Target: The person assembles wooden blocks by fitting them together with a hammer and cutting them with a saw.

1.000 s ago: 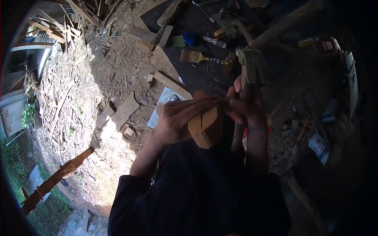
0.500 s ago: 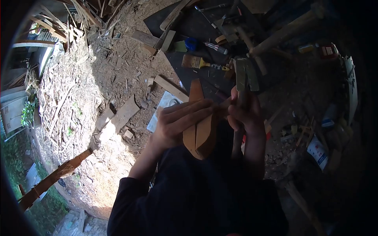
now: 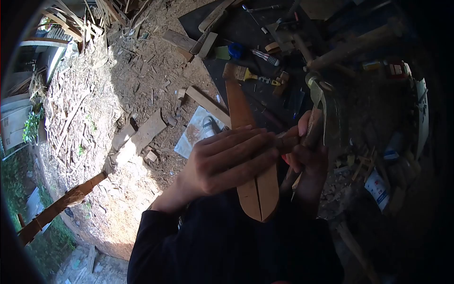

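A carved orange-brown wooden piece (image 3: 242, 108), narrow at the far end and rounded at the near end, lies before my chest. Down its rounded part runs a dark lengthwise line. My left hand (image 3: 234, 158) is wrapped across its middle, fingers close together and pointing right. My right hand (image 3: 309, 154) grips a claw hammer (image 3: 320, 97) close below its metal head, which points away from me. Between the two hands is a short brown wooden part (image 3: 286, 143), partly covered by fingers.
On a dark sheet (image 3: 196, 21) ahead lie a paintbrush (image 3: 240, 73), a blue tape measure (image 3: 235, 49) and several wood pieces. Wood shavings (image 3: 142, 85) cover the ground at left. A plank (image 3: 208, 105) and a pale board (image 3: 191, 137) lie near my left hand.
The hammer has turned in my right hand and shifted right. The wooden piece has tilted, its rounded end now lower and farther right, with my left hand moved along.
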Motion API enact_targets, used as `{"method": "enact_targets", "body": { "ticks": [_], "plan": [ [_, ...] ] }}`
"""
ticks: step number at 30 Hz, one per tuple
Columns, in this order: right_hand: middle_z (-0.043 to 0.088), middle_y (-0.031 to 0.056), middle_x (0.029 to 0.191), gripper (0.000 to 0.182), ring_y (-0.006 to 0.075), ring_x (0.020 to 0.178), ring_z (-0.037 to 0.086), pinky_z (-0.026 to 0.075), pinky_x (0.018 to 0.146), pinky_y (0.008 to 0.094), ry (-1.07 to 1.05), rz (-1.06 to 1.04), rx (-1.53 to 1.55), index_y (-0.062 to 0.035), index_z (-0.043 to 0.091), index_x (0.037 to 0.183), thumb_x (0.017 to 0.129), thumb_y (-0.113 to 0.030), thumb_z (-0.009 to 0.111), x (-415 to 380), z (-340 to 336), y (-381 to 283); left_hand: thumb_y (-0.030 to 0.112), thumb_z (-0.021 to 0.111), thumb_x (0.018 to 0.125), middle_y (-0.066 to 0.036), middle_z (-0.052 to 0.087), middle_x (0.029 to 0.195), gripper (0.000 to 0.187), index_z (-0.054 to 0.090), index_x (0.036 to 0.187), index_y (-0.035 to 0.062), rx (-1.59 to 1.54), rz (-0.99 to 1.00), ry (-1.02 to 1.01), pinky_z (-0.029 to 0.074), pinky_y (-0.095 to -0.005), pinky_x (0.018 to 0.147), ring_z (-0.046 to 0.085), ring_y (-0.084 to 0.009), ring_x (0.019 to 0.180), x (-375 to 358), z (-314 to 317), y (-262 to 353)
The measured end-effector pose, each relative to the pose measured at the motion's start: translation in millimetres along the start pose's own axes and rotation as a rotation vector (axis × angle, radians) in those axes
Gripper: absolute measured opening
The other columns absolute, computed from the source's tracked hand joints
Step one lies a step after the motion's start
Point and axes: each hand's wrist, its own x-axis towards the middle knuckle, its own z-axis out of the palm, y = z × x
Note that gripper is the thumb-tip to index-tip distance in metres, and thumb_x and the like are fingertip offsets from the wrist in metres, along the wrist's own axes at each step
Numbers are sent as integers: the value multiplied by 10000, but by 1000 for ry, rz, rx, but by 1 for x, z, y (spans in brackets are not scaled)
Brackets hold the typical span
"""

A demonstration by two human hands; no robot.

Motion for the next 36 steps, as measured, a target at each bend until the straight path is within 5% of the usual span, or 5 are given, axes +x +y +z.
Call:
{"method": "enact_targets", "body": {
  "ticks": [9, 14, 17, 23, 36],
  "plan": [
    [722, 225, 922, 375, 92, 414, 534, 424, 389, 210, 63, -56, -155, -92, 402, 1157, 944, -15, 700, 1, -13, 1, 599, 679, 965, -282, 561, 1514, 937, 414, 1582, -54, -499, -397, 189, 454, -538, 1176, 566, -420, 1410, -26, -4, -17],
    [738, 195, 956, 367, 90, 577, 644, 524, 509, 222, 73, -114, -271, -123, 412, 1156, 938, 15, 674, 11, -10, -1, 774, 376, 1038, -276, 505, 1571, 1016, 300, 1650, -33, -1061, -1312, 145, 393, -520, 1215, 535, -382, 1435, -57, 24, -37],
    [753, 131, 996, 343, 92, 631, 673, 526, 509, 225, 52, -124, -408, -45, 569, 1206, 923, -36, 763, 16, -13, 11, 637, 489, 1076, -229, 671, 1382, 816, 495, 1493, -64, -1629, -1306, 198, 500, -457, 1113, 663, -280, 1285, -49, 34, -40],
    [755, 58, 1085, 408, 125, 786, 721, 576, 643, 296, 151, 21, -771, -12, 637, 1280, 940, -159, 808, 10, -20, 12, 287, 601, 1102, -188, 733, 1250, 396, 582, 1351, -22, -1044, -1204, 255, 539, -408, 1053, 715, -265, 1180, -40, 27, -42],
    [757, 225, 1115, 414, 397, 1087, 740, 566, 901, 477, 763, 53, -1500, 1, 679, 1225, 894, -201, 824, -10, -233, 102, 440, 454, 1158, -117, 747, 1107, 480, 658, 1182, 6, -709, -1168, 440, 538, -317, 914, 706, -169, 987, -74, 27, -51]
  ]
}}
